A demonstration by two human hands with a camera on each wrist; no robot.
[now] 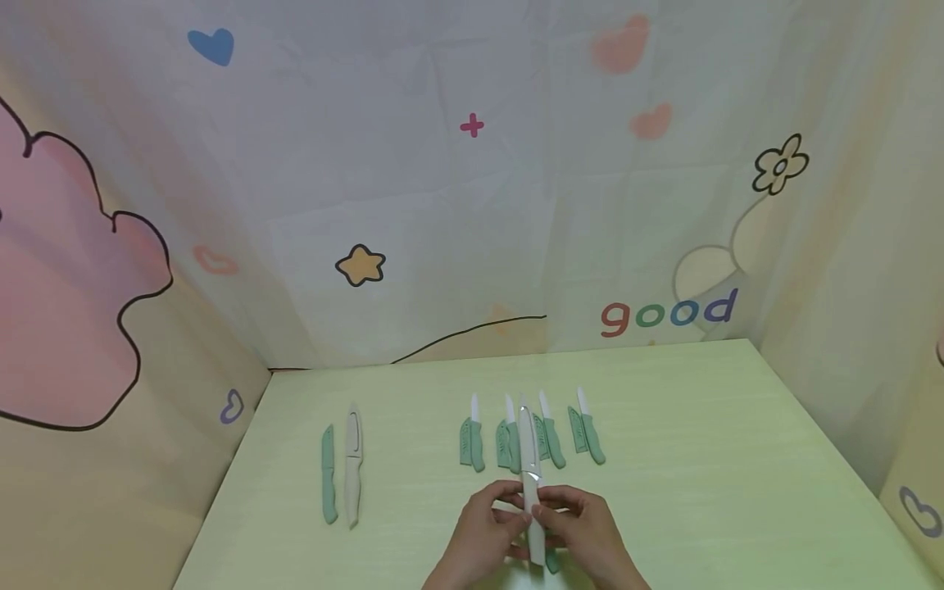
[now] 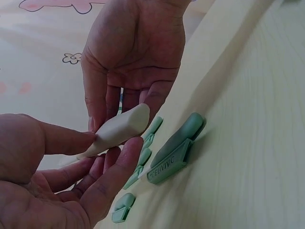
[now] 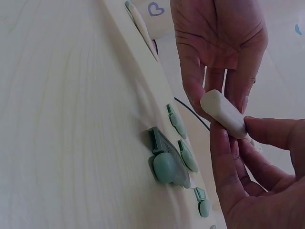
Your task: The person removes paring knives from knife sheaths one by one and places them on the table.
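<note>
Both hands hold a white-handled knife (image 1: 537,547) over the near part of the table, its pale blade pointing away. My left hand (image 1: 479,528) pinches the handle from the left, thumb on top and fingers beneath. From the right, my right hand (image 1: 586,524) pinches the same handle. In the left wrist view the handle (image 2: 119,128) tilts with its butt toward the camera; the right wrist view shows that butt (image 3: 221,112) too. Below the hands lies a green-handled knife (image 1: 551,561), mostly hidden in the head view, with a green sheath (image 2: 169,166) against it.
Beyond the hands, several small green-handled knives (image 1: 592,440) with white blades lie in a row, green sheaths (image 1: 577,429) beside them. At the left lie a green knife (image 1: 329,475) and a white knife (image 1: 353,492). A printed curtain (image 1: 472,213) hangs behind the table (image 1: 708,492).
</note>
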